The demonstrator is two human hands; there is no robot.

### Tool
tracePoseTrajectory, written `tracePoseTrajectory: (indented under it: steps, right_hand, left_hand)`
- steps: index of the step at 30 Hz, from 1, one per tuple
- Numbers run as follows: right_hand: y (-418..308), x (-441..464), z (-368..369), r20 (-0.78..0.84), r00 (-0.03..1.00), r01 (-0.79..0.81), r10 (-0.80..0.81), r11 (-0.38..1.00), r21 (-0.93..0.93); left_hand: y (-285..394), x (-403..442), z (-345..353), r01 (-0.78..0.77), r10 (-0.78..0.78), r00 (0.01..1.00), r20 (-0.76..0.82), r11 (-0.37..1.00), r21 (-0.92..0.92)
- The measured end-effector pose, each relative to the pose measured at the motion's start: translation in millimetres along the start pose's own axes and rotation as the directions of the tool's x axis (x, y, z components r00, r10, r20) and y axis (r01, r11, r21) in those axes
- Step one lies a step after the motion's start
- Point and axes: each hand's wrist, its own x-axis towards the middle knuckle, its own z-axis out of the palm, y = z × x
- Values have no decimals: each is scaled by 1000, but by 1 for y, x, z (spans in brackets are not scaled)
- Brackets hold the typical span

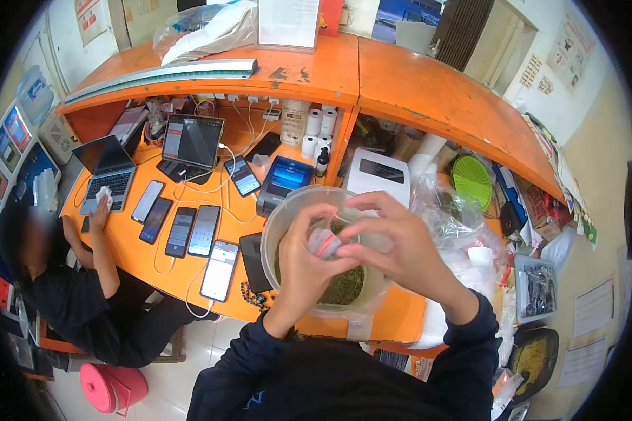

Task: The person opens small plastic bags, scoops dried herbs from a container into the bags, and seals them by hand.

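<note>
My left hand [310, 263] is closed around a small clear plastic bag [323, 243] with a red stripe along its edge. My right hand [393, 242] meets it from the other side, fingers curled, with thumb and fingertips at the bag's edge. Both hands are above a translucent plastic bucket [277, 214]. Inside the bucket lies a green, finely cut dried leaf material [344, 289], partly hidden by my hands. What the small bag contains is hard to make out.
Several phones, including a white-screened phone [219, 271], lie left on the orange desk [165, 263]. A label printer [284, 184] and a white machine [377, 179] stand behind the bucket. Clear plastic bags [463, 217] are piled right. At left a seated person [63, 281] wipes a laptop [107, 175].
</note>
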Motion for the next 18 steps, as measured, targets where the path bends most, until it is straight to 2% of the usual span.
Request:
tracePoseTrajectory:
  steps: [2, 5, 8, 11, 15, 18]
  right_hand:
    - [4, 0, 0, -23, 1000, 1, 0, 998, 59]
    - [6, 1, -15, -5, 999, -44, 46, 984, 173]
    - [6, -1, -24, 75, 987, -160, 143, 937, 311]
    - [6, -4, -25, 142, 965, -260, 221, 871, 417]
    - [0, -6, -22, 149, 955, -295, 256, 781, 550]
    - [-6, -10, -16, 165, 970, -243, 179, 714, 657]
  left_hand:
    - [0, -2, 2, -12, 14, 999, -41, 999, 44]
    - [-3, -2, -5, 50, -34, 998, 59, 957, -286]
    - [-1, -5, -10, 236, -180, 968, 175, 890, -391]
    - [6, -9, -13, 288, -201, 949, 243, 867, -406]
    - [8, -17, -10, 175, -134, 978, 161, 946, -272]
    - [22, -19, -7, 39, -20, 994, 105, 983, -177]
